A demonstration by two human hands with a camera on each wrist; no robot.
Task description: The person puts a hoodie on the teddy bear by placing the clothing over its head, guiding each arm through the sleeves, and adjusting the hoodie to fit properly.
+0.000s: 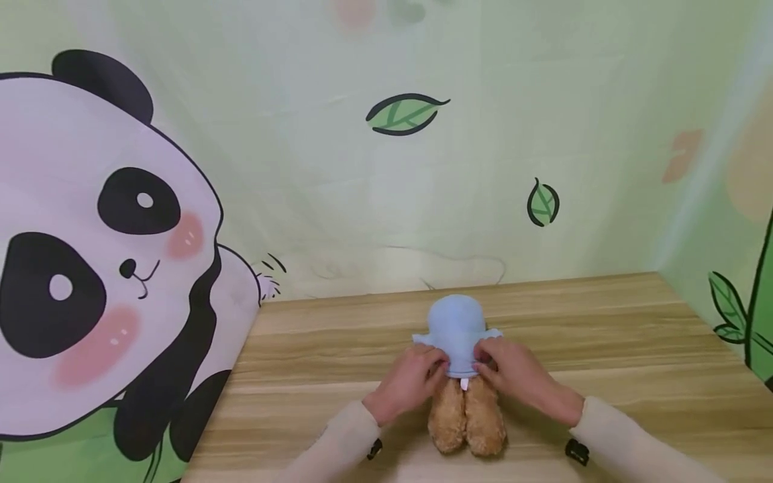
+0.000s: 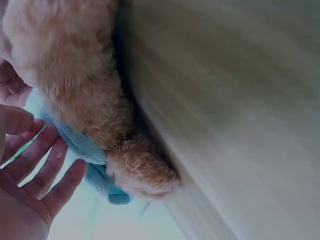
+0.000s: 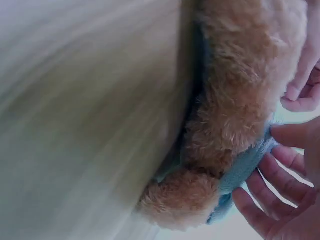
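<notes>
A brown plush toy [image 1: 447,422] lies on the wooden table, its two furry legs pointing toward me. Its upper part is covered by a light blue cloth garment [image 1: 457,329] with a rounded top and short sleeves. A small white tag [image 1: 464,384] shows below the hem. My left hand [image 1: 408,377] pinches the hem's left side, and my right hand [image 1: 521,374] pinches its right side. Both wrist views show brown fur [image 2: 82,75] beside the blue cloth [image 3: 245,167]. The toy's face is hidden.
The wooden tabletop [image 1: 338,335] reaches back to a pale green printed backdrop [image 1: 302,168]. A large printed panda [image 1: 151,282] fills the left side. Black clips [image 1: 577,451] sit under the sleeves at the wrists.
</notes>
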